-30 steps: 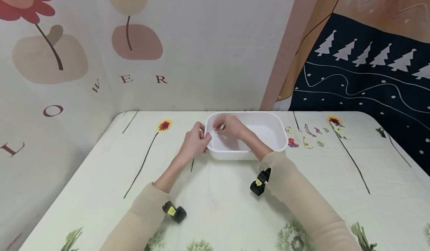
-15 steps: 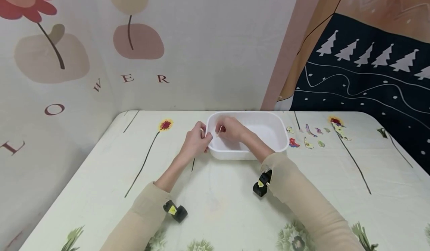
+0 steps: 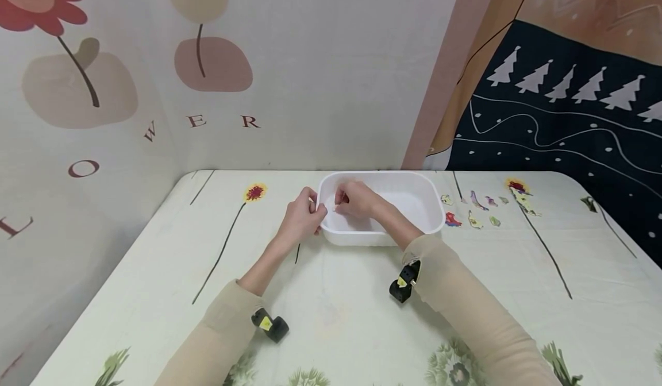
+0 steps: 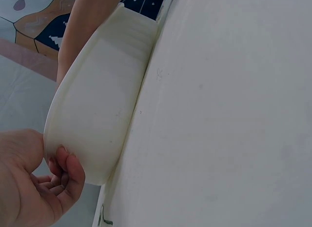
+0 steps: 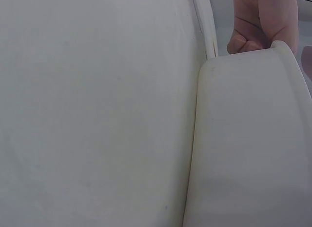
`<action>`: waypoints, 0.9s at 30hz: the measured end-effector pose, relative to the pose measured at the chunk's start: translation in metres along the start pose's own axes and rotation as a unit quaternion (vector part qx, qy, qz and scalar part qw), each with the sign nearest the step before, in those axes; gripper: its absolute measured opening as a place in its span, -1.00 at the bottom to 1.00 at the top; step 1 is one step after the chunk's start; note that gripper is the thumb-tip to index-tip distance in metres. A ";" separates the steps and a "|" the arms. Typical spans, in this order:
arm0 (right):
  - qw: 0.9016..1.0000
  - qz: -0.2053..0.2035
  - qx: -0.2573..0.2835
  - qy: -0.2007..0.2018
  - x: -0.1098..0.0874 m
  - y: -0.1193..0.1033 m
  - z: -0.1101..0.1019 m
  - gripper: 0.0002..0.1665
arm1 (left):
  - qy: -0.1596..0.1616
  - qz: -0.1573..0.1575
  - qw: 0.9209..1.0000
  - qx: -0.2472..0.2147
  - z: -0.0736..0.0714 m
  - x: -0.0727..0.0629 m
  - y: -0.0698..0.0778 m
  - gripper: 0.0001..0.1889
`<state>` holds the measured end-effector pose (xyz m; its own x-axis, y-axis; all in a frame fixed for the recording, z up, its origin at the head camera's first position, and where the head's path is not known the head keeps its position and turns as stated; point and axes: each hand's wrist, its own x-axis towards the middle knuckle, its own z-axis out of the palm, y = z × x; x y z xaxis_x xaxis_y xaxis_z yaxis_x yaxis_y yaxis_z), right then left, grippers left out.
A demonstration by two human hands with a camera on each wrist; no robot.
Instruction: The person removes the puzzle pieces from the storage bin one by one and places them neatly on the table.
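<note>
A white plastic tub [image 3: 408,196] stands near the table's back edge. My left hand [image 3: 301,220] grips its left end, thumb at the rim and fingers curled against the outer wall; the left wrist view shows this hand [image 4: 39,183] at the tub's lower corner. My right hand [image 3: 355,199] reaches down inside the tub at its left end, with thumb and fingers drawn together. A small pale piece [image 3: 335,208] shows at these fingertips; its kind is too small to make out. In the right wrist view the tub's outer wall [image 5: 248,139] hides the right hand.
Several small colourful flat cutouts lie right of the tub, among them a red and blue one [image 3: 452,219], a purple one [image 3: 477,201] and a yellowish one [image 3: 474,220]. The flower-print tablecloth [image 3: 331,300] covers the table; a curtain [image 3: 320,87] hangs behind.
My right hand has shifted slightly right and lower inside the tub, and its fingertips have drawn closer together. The left hand has kept its hold on the tub.
</note>
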<state>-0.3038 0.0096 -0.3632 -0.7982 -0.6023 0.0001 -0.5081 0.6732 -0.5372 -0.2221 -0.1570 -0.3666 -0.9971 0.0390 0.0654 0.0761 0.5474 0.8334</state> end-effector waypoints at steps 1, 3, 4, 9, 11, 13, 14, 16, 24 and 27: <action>1.000 0.000 0.001 0.004 0.000 0.000 0.000 -0.92 | 0.000 0.001 1.000 0.000 0.000 0.000 0.000 -0.84; 1.000 -0.002 0.007 0.011 -0.001 0.000 -0.001 -0.92 | 0.000 0.002 1.000 -0.001 0.000 0.000 0.000 -0.85; 1.000 -0.001 0.013 0.012 -0.001 0.000 -0.001 -0.92 | 0.000 0.003 1.000 -0.001 0.000 0.000 0.000 -0.85; 0.999 0.008 0.050 0.004 -0.004 -0.002 -0.003 -0.91 | 0.000 0.006 1.000 -0.002 0.001 -0.002 -0.001 -0.87; 0.998 0.003 0.057 0.003 -0.006 -0.002 -0.004 -0.91 | 0.000 0.007 1.000 -0.001 0.001 -0.002 -0.001 -0.87; 0.998 -0.006 0.064 0.005 -0.009 -0.001 -0.006 -0.91 | -0.001 0.009 1.000 0.000 0.001 -0.001 -0.001 -0.86; 0.998 -0.009 0.068 0.006 -0.010 -0.001 -0.007 -0.91 | -0.001 0.010 1.000 0.000 0.001 -0.001 -0.002 -0.86; 0.997 -0.015 0.078 0.008 -0.011 0.001 -0.009 -0.91 | -0.002 0.011 1.000 0.002 0.000 -0.001 -0.002 -0.86; 0.993 -0.013 0.111 0.032 -0.020 0.007 -0.016 -0.92 | -0.006 0.000 1.000 0.002 0.001 0.000 -0.003 -0.84; 0.992 -0.018 0.118 0.047 -0.025 0.009 -0.018 -0.90 | -0.006 -0.002 1.000 0.004 0.002 0.001 -0.003 -0.84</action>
<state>-0.2942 0.0379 -0.3528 -0.8135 -0.5738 0.0946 -0.4550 0.5268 -0.7180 -0.2231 -0.1571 -0.3696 -0.9973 0.0473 0.0553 0.0722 0.5542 0.8292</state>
